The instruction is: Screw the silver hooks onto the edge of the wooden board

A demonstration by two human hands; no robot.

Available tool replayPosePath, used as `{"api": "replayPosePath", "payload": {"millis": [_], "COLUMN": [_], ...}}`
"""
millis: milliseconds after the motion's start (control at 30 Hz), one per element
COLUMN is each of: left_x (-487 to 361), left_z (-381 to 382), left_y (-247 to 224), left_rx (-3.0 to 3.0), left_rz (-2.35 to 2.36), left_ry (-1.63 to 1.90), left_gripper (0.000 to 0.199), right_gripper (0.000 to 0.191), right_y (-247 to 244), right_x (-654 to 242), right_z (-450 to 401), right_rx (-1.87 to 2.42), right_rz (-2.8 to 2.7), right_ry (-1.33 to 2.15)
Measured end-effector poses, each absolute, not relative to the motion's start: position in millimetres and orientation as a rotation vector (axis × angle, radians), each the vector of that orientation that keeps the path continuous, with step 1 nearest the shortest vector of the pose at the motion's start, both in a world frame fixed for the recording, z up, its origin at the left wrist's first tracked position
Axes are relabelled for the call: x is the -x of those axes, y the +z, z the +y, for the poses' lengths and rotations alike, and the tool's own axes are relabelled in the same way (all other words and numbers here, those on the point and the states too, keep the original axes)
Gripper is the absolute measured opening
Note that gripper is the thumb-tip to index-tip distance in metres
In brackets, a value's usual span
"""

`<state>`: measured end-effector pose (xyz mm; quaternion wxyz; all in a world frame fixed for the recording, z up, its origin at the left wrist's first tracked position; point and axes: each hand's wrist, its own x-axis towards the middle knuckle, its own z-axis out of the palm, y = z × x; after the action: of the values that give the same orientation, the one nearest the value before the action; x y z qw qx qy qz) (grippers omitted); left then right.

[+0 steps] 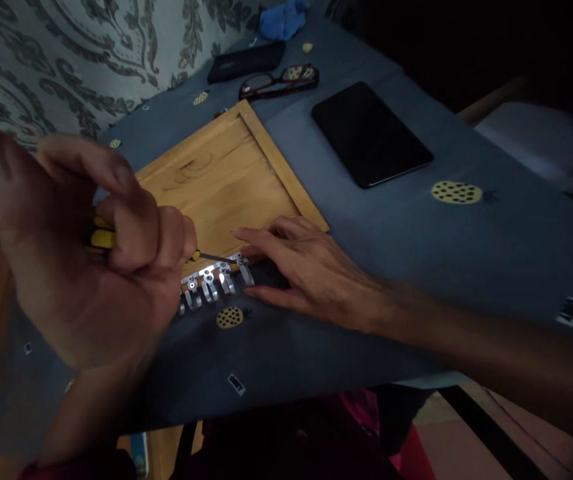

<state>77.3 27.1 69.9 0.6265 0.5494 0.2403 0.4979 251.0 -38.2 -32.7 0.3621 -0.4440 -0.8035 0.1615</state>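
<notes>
My left hand [101,260], close to the camera, is closed around a screwdriver [102,239] with a yellow handle. Its thin metal shaft points right, and the tip meets the end of a metal hook rail [209,275]. Several silver hooks hang off this rail, which lies along the near edge of a wooden board [216,187] with a raised rim. My right hand [311,273] rests at the board's near right edge, thumb and fingers apart around the rail's end. Its fingertips touch the wood. My left palm hides the rail's left end.
A dark tablet [371,133] lies right of the board on the blue-grey tablecloth [366,233]. Behind the board are eyeglasses [279,83], a black phone-like case [245,61] and a crumpled blue cloth [283,20]. A patterned curtain [76,53] borders the far left.
</notes>
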Motion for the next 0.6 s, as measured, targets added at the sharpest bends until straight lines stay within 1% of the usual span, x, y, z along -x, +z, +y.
{"api": "replayPosePath", "payload": {"millis": [100, 200, 433, 600], "left_x": [-84.5, -89.3, -92.3, -93.5], "left_z": [24.4, 22.0, 19.1, 17.1], "left_y": [72.4, 73.1, 71.1, 69.4], "left_rx": [-1.371, -1.360, -1.370, -1.387], "left_rz": [0.588, 0.609, 0.613, 0.641], "left_ry": [1.172, 1.191, 1.162, 1.206], "left_gripper": [0.072, 0.080, 0.082, 0.071], "right_gripper": [0.055, 0.054, 0.054, 0.054], "right_y": [-32.2, -32.7, -33.5, -33.3], "right_x": [-250.1, -249.6, -251.1, -251.4], "right_z": [-38.4, -38.3, -38.4, -38.6], "right_rx": [1.142, 1.149, 1.129, 1.122], "right_rz": [-2.064, -2.065, -2.059, -2.059], "right_ry": [0.398, 0.392, 0.393, 0.381]}}
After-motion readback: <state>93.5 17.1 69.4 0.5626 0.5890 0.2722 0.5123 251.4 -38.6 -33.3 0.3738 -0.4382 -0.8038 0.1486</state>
